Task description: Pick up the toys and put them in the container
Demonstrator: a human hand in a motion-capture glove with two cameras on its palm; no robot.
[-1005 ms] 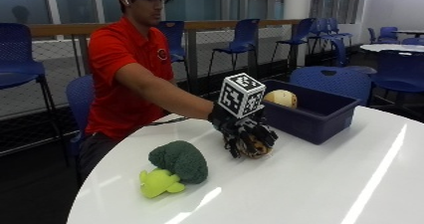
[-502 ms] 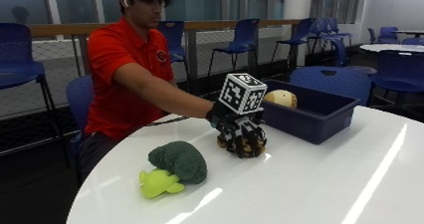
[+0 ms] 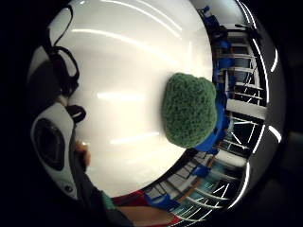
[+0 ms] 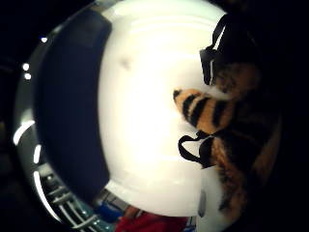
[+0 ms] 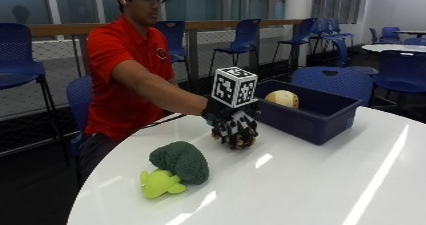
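On the white round desk [image 5: 319, 185], just beside the near wall of the dark blue plastic container [image 5: 313, 116], the black-gloved right hand [image 5: 233, 127] holds a small orange-and-black striped plush toy [image 4: 207, 110], its fingers curled round it; in the outside view only a little of the toy shows under the glove. The thumb-side palm view shows the striped plush against the palm and the container's dark wall near by across bare desk. At about seven o'clock from the hand, well apart, lies a knitted green broccoli toy with a yellow-green stalk [image 5: 174, 166], untouched. A round cream-coloured ball toy [image 5: 283, 99] already rests inside the container, at about two o'clock from the hand.

The task looks partly done: one toy is in, one is in the hand and not yet over the rim, and the broccoli is left. Compared with a second ago, the hand has closed in on the striped toy and sits a little nearer the container; the broccoli and the ball have not moved.
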